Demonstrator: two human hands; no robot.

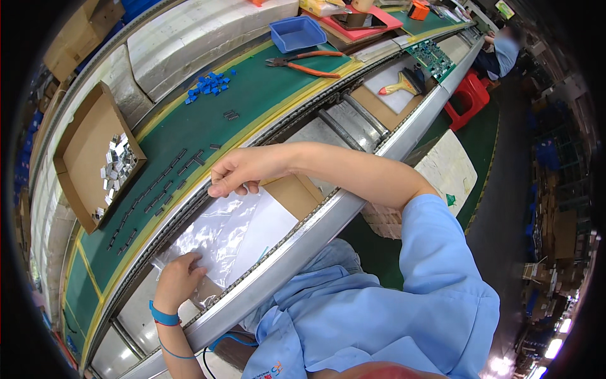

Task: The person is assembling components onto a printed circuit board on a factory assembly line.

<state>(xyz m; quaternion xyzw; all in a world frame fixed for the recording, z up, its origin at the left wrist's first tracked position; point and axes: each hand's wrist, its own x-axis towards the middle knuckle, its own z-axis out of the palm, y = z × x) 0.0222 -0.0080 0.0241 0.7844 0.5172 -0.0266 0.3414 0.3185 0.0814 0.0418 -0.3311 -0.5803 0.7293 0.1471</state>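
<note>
A clear plastic bag (218,243) lies crinkled over a white sheet (268,221) on the conveyor line in front of me. My left hand (178,281), with a blue wrist strap (164,314) on its wrist, is closed on the bag's left side. My right hand (238,170) hovers at the bag's far edge, its fingers curled in and thumb and forefinger pinched together. Whatever sits in that pinch is too small to make out. Beyond it, rows of black pin-legged components (158,180) lie on the green mat (252,104).
An open cardboard box (82,139) holds small silvery parts (117,161). Farther off are blue pieces (211,85), orange-handled pliers (309,63), a blue tray (297,35), a brush (404,83) and a green circuit board (431,60). A metal rail (341,221) runs before me; a red stool (468,98) and another person (504,54) are at right.
</note>
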